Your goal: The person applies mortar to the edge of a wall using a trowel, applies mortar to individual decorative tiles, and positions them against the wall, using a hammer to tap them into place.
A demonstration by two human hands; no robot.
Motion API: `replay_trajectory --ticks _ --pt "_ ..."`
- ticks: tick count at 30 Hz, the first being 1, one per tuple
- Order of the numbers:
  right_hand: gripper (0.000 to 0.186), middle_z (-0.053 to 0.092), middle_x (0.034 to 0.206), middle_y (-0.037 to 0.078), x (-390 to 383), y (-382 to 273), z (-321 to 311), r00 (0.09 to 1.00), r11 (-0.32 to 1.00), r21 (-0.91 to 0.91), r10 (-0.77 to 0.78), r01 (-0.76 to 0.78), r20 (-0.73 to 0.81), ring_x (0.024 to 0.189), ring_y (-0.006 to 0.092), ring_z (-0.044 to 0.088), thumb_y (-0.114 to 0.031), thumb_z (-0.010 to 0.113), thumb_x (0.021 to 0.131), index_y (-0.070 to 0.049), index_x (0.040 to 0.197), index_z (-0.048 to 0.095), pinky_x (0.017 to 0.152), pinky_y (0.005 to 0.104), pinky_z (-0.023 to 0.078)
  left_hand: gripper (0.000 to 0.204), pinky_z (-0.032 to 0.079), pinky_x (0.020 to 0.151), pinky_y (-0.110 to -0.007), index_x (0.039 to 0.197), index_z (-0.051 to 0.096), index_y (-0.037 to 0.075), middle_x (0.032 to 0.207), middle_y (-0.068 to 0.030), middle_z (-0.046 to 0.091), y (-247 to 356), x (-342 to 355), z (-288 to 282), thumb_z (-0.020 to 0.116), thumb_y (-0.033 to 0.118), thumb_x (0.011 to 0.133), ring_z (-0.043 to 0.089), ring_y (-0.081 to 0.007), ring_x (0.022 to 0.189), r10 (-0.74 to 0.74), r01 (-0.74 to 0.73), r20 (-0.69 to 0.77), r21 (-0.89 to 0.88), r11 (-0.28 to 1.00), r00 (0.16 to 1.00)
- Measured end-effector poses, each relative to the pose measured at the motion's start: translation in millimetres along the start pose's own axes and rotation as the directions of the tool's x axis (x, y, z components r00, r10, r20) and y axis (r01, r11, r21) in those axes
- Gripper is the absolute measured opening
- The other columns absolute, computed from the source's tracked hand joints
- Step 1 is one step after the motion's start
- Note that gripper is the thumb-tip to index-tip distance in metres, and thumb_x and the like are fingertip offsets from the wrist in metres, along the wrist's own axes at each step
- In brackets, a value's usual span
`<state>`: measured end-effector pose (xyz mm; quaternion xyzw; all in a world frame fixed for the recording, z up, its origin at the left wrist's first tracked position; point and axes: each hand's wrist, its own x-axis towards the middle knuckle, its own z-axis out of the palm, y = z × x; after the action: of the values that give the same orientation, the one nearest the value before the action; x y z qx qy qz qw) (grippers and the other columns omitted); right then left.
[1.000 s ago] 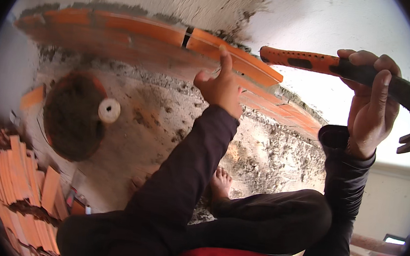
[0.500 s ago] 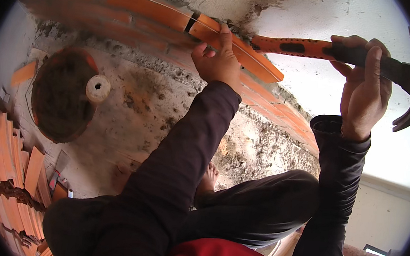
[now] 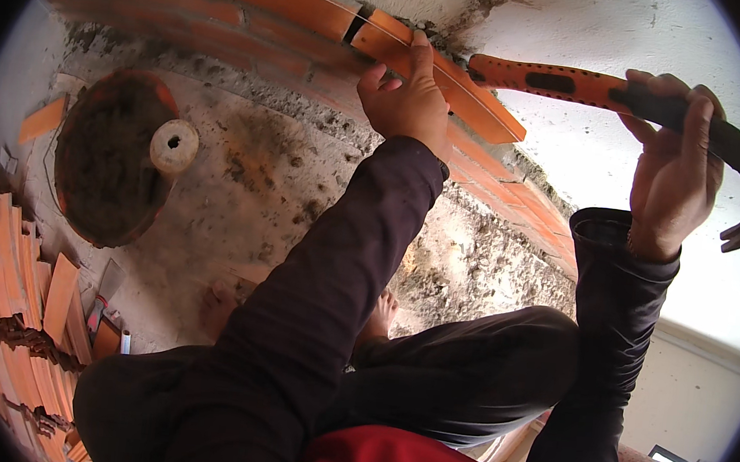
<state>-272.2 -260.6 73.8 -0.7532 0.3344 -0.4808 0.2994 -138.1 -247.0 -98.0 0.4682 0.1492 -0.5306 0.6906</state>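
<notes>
My left hand (image 3: 409, 102) rests on an orange brick strip (image 3: 486, 109) along the top of a low curved brick course (image 3: 228, 38), one finger extended over the strip's upper edge, the others loosely bent and apart. A thin pale line runs along the strip. My right hand (image 3: 666, 169) grips a claw hammer (image 3: 559, 80) with an orange and black handle, its head at the far right, partly cut off. The handle's butt end is at the mortar just above the strip; whether it touches is unclear.
A round container of dark mortar (image 3: 101, 181) with a white spool (image 3: 174, 145) at its side lies on the stained floor. Stacked brick strips (image 3: 9, 279) and a scraper (image 3: 105, 291) are at lower left. My bare feet and bent leg (image 3: 464, 362) are below; a white wall (image 3: 552, 159) is right.
My left finger has moved up onto the strip's upper edge. The hammer's butt has shifted up and slightly left along the strip. The whole scene sits higher in the view.
</notes>
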Motion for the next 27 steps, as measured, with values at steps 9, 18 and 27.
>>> replay_trajectory --ticks 9,18,27 --pt "0.029 0.072 0.099 0.017 -2 7 1 1.000 0.998 -0.056 0.018 -0.019 -0.018 0.090 0.0278 0.075 -0.025 0.048 0.108 0.001 0.114 0.059 0.071 0.0330 0.066 0.081 0.064 0.079 -0.043 0.140 0.038 0.005 0.140 -0.0157 0.042 4 -2 4 0.081 0.045 0.084 0.050 -0.0290 0.119 -0.037 0.038 -0.021 0.012 0.999 0.999" --pt "0.034 0.071 0.104 0.024 1 -8 3 0.993 0.992 -0.052 -0.112 0.114 0.029 0.092 0.0329 0.074 -0.025 0.042 0.110 0.004 0.113 0.059 0.077 0.0386 0.065 0.081 0.052 0.074 -0.034 0.133 0.038 0.003 0.123 -0.0119 0.039 -42 23 -22 0.086 0.041 0.080 0.046 -0.0207 0.104 0.554 -0.552 0.049 0.201 0.809 0.831" --pt "0.030 0.067 0.116 0.024 9 -3 42 0.970 0.974 0.084 -0.219 0.211 0.105 0.114 0.0459 0.065 -0.026 0.040 0.110 -0.004 0.123 0.055 0.092 0.0563 0.061 0.103 0.053 0.091 -0.042 0.146 0.023 0.000 0.139 -0.0210 0.033 -76 -19 1 0.090 0.037 0.077 0.050 -0.0280 0.117 0.335 -0.359 0.158 0.165 0.919 0.929"
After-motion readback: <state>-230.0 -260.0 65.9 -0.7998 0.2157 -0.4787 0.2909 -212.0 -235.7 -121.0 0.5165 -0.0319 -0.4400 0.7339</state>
